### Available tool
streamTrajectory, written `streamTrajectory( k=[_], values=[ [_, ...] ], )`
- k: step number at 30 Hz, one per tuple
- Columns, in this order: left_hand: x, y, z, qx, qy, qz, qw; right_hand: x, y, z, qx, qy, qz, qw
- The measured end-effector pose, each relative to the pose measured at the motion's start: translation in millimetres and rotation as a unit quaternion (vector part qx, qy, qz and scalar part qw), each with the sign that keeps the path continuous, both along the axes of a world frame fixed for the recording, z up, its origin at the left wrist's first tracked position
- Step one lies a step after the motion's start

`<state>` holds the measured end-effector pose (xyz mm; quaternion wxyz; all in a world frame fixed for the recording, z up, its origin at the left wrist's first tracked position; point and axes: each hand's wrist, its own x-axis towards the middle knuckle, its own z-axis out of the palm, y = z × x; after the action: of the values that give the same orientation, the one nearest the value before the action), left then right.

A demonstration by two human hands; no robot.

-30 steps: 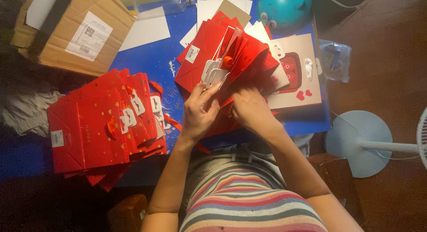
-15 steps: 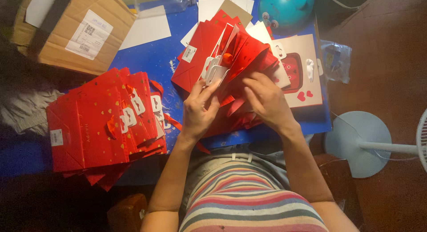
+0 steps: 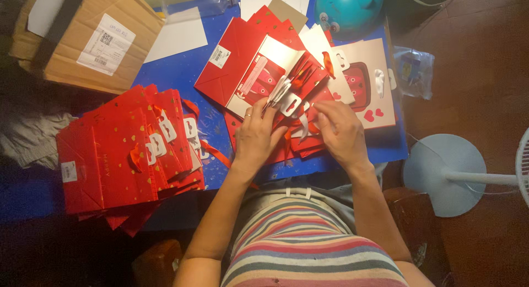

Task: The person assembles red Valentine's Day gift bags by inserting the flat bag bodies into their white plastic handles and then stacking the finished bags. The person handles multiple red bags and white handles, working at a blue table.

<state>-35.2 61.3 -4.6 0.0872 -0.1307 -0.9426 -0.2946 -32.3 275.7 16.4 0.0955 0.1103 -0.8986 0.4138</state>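
Top red gift bag (image 3: 242,66) now spread open wider than before, pale inner panel showing. Left hand (image 3: 256,135) shifts up onto the white handle tabs (image 3: 286,99). Right hand (image 3: 341,133) slides left and down, off the pink card, fingers at the tabs.

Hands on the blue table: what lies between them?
Head view: between the left hand and right hand lie red gift bags with white tags and ribbon.

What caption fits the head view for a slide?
Both hands, left hand and right hand, work on red gift bags over a blue table.
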Motion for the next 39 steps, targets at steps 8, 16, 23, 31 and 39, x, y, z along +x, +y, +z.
streamTrajectory(
  k=[8,16,23,31,39],
  values=[
    [-10,-19,-13,0.093,0.021,-0.038,0.995,-2,-3,-8,0.031,0.021,0.003,0.999],
    [-4,-18,5,0.194,-0.020,-0.010,0.981,-11,-25,-8,0.041,0.054,-0.014,0.998],
    [-2,-18,16,0.249,-0.077,0.002,0.965,-14,-34,-9,-0.021,0.027,-0.021,0.999],
    [1,-18,10,0.253,-0.080,0.007,0.964,-19,-37,8,-0.027,0.093,-0.026,0.995],
    [-3,-19,4,0.290,-0.086,0.008,0.953,-42,-35,13,0.188,0.141,-0.006,0.972]
  ],
)
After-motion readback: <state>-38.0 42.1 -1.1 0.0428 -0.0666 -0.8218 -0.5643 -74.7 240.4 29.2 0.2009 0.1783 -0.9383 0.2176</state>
